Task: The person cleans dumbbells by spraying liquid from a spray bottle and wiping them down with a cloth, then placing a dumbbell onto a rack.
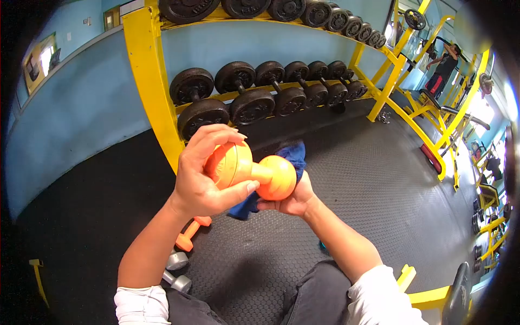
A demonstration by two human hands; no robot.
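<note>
Above the black rubber floor [368,200], your left hand [197,176] curls round one end of the orange dumbbell [271,176]; your right hand [298,200] cups its other end through the soft blue cloth [292,154]. Likely weighty and stiff; grip its narrow handle.

Both forearms are extended forward from white sleeves, pushed up near the elbows. The left hand [208,173] is raised higher, its fingers curled over and its thumb stretched inward, in a closed grip. The right hand [292,200] is held lower, seemingly palm up, though its fingers are largely hidden. Both wrists are angled inward.
</note>
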